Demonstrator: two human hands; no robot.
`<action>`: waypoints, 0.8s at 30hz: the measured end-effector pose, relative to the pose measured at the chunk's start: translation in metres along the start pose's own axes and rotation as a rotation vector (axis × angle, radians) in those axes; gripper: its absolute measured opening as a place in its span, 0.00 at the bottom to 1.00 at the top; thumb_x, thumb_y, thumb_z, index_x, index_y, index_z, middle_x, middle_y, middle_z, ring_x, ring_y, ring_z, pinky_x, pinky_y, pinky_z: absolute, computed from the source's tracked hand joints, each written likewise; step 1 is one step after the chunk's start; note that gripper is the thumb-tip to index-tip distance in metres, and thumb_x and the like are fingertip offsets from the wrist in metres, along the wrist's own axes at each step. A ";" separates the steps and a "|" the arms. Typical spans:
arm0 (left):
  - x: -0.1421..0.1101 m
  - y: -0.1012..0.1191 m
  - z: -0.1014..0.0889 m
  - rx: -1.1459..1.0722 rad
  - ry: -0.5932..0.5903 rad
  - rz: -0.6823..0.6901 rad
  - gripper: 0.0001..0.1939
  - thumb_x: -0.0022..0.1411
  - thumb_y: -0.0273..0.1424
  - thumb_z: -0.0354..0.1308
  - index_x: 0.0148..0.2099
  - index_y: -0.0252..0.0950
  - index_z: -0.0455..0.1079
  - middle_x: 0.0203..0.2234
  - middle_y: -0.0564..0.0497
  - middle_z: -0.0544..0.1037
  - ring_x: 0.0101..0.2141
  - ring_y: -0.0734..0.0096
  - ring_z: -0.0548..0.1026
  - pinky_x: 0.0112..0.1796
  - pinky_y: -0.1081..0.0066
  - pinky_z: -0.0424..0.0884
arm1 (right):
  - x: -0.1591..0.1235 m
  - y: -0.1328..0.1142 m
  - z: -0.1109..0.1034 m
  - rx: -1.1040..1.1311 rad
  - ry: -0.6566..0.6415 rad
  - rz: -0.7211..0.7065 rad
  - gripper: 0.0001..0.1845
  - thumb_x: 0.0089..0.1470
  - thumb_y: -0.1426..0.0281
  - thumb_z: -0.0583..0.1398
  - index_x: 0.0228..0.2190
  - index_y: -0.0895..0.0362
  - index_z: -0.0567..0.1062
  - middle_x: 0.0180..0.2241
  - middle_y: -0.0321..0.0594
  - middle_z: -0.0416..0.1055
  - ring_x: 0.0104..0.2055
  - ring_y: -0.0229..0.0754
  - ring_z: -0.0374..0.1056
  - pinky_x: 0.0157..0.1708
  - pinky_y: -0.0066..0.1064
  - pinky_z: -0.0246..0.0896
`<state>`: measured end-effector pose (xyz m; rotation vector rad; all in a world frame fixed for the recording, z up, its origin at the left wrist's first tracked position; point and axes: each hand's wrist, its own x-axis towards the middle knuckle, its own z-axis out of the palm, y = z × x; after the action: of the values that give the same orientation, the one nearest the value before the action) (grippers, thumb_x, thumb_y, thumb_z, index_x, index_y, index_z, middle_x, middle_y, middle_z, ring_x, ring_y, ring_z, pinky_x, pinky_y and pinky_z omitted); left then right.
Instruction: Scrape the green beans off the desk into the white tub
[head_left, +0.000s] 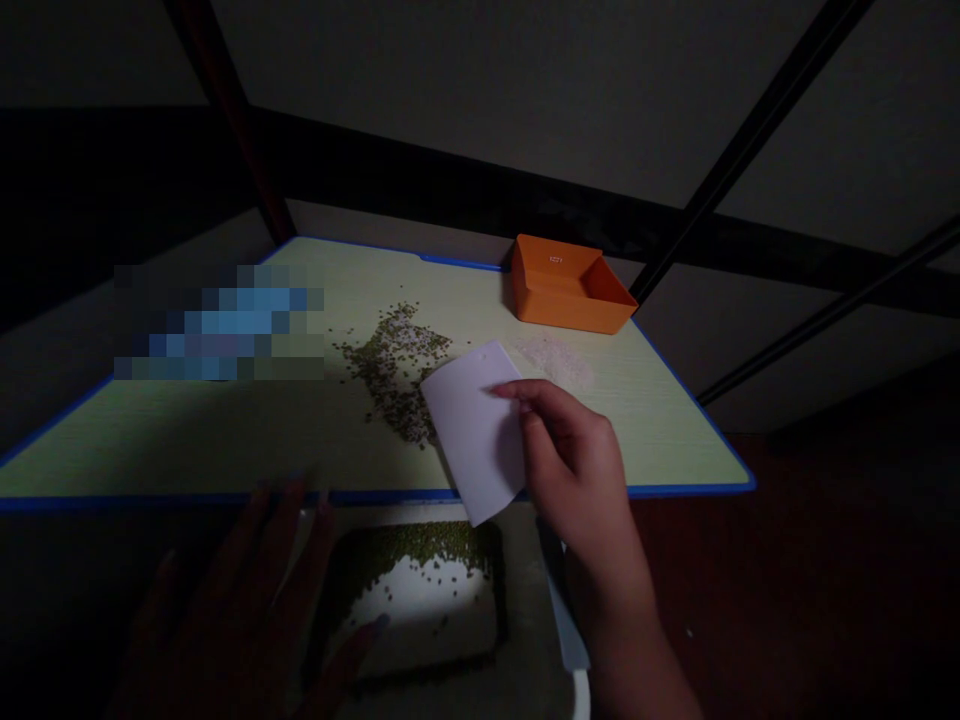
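Note:
My right hand pinches a white card between thumb and fingers. The card is tilted, its upper left edge beside a pile of small green beans mixed with pale grains. Below the card is a shallow container with green beans along its far side and several scattered on its pale floor. My left hand, in deep shadow at the lower left, has its fingers spread at the container's left side, and its thumb reaches over the container. Whether it presses on the rim is hard to see.
An orange open box stands at the back right of the pale green, blue-edged board. Before it lies a patch of pale grains. A pixelated blue area covers the left. A grey-blue strip lies along the container's right side.

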<state>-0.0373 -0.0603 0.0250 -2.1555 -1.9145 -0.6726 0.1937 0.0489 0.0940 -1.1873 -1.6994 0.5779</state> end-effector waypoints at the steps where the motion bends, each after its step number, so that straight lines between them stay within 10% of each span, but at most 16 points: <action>1: 0.000 -0.002 0.001 0.003 -0.003 0.006 0.44 0.54 0.56 0.51 0.68 0.57 0.38 0.67 0.48 0.56 0.64 0.43 0.57 0.60 0.35 0.49 | 0.000 0.000 0.001 -0.003 -0.012 -0.009 0.18 0.57 0.76 0.51 0.42 0.54 0.76 0.39 0.40 0.78 0.36 0.41 0.72 0.33 0.31 0.62; 24: -0.003 -0.005 0.003 0.038 0.000 0.043 0.43 0.55 0.49 0.51 0.69 0.52 0.38 0.67 0.47 0.55 0.64 0.44 0.57 0.59 0.36 0.51 | 0.001 0.004 0.001 -0.111 -0.058 0.054 0.20 0.54 0.77 0.51 0.45 0.59 0.76 0.35 0.44 0.78 0.34 0.43 0.73 0.35 0.34 0.64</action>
<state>-0.0413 -0.0608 0.0198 -2.1674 -1.8598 -0.6230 0.1947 0.0517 0.0905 -1.3098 -1.7720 0.5623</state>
